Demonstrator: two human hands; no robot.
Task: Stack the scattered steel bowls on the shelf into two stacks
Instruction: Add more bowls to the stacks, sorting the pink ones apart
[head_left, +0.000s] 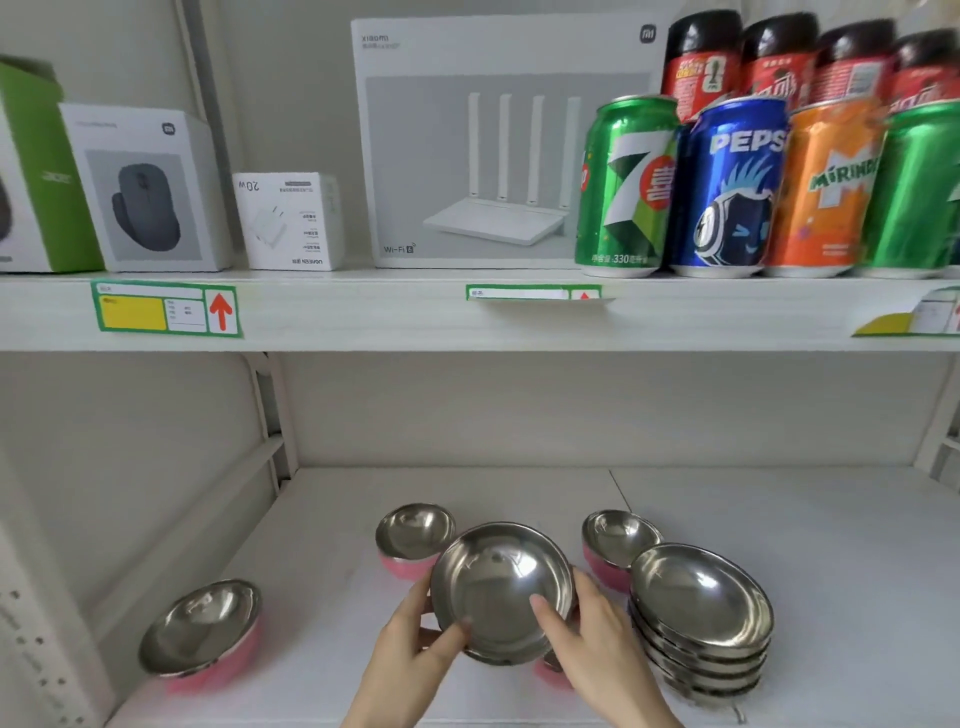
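Pink back-left bowl (413, 538) and back-right bowl (615, 540) sit close behind the held bowl (501, 592), its rim gripped by left hand (410, 642) and right hand (595, 636); bowl stack (698, 595) stands just beside, rightward.

Bright, even indoor light; soft shadows; glare on steel bowls (501, 587); wide-angle bending, slight blur at edges.

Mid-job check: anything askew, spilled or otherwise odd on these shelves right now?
Yes. On the upper shelf the white charger box stands upside down, its print inverted, and the middle shelf label hangs crooked off the shelf edge. Below, the pink bowl at far left looks tilted. Nothing looks spilled.
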